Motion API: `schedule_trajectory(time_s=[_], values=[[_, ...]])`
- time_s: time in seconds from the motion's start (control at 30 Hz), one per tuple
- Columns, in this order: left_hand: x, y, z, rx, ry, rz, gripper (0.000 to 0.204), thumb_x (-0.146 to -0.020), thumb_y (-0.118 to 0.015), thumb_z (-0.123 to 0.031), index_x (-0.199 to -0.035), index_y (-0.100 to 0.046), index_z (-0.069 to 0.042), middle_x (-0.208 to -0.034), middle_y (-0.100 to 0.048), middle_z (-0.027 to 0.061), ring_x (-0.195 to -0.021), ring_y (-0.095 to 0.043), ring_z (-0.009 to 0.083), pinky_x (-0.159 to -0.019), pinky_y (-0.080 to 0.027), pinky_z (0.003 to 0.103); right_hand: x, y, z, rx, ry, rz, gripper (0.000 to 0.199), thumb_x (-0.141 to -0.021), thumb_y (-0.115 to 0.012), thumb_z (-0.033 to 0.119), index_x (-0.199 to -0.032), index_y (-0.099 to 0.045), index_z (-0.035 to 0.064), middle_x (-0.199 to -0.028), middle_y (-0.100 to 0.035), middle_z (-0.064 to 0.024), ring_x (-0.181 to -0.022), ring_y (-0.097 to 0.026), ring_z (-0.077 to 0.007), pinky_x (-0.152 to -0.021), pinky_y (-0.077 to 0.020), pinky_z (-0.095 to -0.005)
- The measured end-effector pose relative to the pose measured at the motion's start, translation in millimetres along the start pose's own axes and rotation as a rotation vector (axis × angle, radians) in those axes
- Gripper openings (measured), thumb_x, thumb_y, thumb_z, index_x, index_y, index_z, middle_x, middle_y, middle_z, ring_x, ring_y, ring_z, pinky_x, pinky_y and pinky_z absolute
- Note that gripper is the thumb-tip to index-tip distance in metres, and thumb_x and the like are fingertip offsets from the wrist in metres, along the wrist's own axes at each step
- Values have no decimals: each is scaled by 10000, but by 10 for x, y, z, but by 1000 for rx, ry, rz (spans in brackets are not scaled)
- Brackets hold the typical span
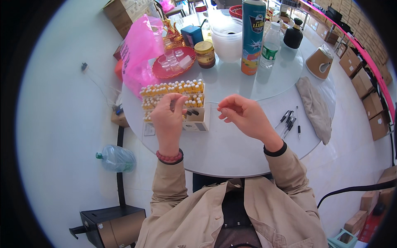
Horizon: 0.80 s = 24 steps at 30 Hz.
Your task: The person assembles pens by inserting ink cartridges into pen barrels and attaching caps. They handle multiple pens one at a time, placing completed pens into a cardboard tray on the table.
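A pale box [200, 126] with compartments stands on the table, filled with rows of yellow sticks [182, 87] with white tips. In its near right compartment lie a couple of dark-tipped pieces [192, 112]. Over the front of this box is my left hand [167, 118], thumb and forefinger pressed together; whatever may be between them I cannot make out. It hides part of the rows. To the right of the box, my right hand [244, 115] hovers above the table, fingers loosely bent and slightly apart, with nothing visible in it.
Several black pens [288, 122] and a grey cloth [315, 109] lie on the right. Behind stand a spray can [252, 39], a plastic bottle [270, 46], stacked clear containers [227, 39], a jar [205, 55], a red tray [163, 74] and a pink bag [142, 53].
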<state>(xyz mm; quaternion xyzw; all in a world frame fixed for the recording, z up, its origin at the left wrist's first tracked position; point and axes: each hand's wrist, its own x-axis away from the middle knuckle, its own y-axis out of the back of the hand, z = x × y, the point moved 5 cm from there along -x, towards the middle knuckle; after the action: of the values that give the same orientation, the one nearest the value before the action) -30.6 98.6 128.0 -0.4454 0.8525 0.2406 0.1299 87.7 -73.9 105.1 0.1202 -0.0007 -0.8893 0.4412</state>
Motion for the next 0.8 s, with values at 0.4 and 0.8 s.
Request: schedule_trajectory(time_s=[0.4, 0.8], values=[[92, -241, 53, -373, -466, 33, 101, -857, -717, -31, -948, -679, -5, -964, -684, 83, -829, -670, 181, -697, -554, 293, 483, 409, -285, 357, 33, 26, 147, -891, -664, 77, -1009, -627, -3, -826, -682, -143, -740, -678, -245, -677, -530, -325], [407, -355, -315, -439, -832, -122, 197, -782, -760, 3, -951, -676, -56, -1030, -676, 78, -998, -657, 271, -808, -522, 369, 858, 1406, -671, 1002, -125, -132, 151, -786, -690, -24, -923, -688, 40, -972, -653, -59, -964, -582, -273, -821, -492, -336]])
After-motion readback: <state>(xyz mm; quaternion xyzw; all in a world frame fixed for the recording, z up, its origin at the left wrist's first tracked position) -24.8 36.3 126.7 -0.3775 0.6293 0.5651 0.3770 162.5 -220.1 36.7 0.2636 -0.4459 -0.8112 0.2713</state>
